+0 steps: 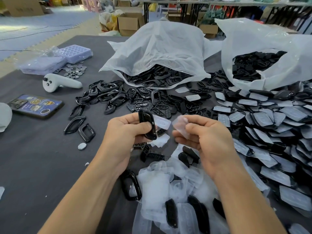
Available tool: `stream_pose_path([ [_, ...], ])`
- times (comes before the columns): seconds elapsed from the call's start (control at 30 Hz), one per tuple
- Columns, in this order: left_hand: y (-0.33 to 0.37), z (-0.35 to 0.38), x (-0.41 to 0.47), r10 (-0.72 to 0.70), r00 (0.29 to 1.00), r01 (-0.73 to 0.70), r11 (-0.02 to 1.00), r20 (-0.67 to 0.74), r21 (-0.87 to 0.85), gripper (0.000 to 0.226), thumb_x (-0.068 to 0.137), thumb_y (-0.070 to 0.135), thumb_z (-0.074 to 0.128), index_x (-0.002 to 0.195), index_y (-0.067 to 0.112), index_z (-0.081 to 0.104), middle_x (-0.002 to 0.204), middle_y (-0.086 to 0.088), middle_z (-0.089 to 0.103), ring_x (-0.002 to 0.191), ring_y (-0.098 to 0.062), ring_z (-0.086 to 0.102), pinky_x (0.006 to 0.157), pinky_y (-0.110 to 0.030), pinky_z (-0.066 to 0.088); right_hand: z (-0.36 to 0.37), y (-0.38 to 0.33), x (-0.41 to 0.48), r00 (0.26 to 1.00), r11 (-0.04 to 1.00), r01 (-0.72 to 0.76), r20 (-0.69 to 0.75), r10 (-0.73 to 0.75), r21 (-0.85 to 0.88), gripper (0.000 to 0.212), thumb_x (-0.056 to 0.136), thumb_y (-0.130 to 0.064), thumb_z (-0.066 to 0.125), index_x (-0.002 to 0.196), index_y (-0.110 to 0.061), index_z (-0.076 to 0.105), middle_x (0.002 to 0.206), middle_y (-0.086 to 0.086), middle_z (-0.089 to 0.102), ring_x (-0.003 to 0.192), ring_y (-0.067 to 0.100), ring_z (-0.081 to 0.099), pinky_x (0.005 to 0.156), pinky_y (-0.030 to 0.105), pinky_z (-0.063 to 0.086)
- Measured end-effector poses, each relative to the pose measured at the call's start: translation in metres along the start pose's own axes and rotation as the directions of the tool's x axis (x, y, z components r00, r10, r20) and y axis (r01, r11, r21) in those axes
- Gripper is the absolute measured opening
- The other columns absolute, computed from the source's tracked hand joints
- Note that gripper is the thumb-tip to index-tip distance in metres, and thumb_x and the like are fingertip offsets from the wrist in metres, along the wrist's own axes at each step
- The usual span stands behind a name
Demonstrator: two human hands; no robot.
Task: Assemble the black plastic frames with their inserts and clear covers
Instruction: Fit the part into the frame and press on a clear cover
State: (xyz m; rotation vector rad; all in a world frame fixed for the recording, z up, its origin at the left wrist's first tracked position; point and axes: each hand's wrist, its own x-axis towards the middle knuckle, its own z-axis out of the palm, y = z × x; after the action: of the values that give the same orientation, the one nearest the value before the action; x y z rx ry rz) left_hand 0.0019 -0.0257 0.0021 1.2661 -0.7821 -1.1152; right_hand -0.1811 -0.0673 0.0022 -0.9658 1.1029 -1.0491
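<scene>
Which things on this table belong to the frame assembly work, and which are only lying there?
Belong to the job: black frame in the left hand; clear cover in the right hand; loose inserts; bag of frames; loose covers.

Lying about: phone; white controller; metal discs; purple trays.

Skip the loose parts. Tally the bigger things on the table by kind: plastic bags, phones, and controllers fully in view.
White plastic bags: 2
Phone: 1
Grey controller: 1
Total: 4
</scene>
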Motion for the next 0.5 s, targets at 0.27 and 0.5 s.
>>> stream_pose_path([
  [0.27,-0.001,-0.011,0.001,0.091,0.883,-0.123,0.992,0.461,0.040,0.007,0.079,0.003,0.071,0.083,0.007,0.075,0.077,-0.009,0.073,0.069,-0.017,0.069,0.067,-0.025,0.059,0.008,0.002,-0.006,0.969,0.944,0.133,0.241,-0.059,-0.302,0.025,0.099,-0.027,0.063,0.085,-0.017,0.081,0.073,0.005,0.074,0.055,0.007,0.057,0.054,0.017,0.042],
  [0.5,-0.002,-0.012,0.002,0.127,0.868,-0.181,0.981,0.480,0.069,0.011,0.083,0.002,0.070,0.088,0.008,0.078,0.079,-0.006,0.075,0.070,-0.015,0.067,0.068,-0.023,0.056,0.004,-0.002,-0.008,0.914,0.986,-0.041,0.393,0.102,-0.159,0.008,0.091,-0.001,0.070,0.098,0.003,0.074,0.070,0.015,0.058,0.053,0.014,0.048,0.051,0.024,0.035],
])
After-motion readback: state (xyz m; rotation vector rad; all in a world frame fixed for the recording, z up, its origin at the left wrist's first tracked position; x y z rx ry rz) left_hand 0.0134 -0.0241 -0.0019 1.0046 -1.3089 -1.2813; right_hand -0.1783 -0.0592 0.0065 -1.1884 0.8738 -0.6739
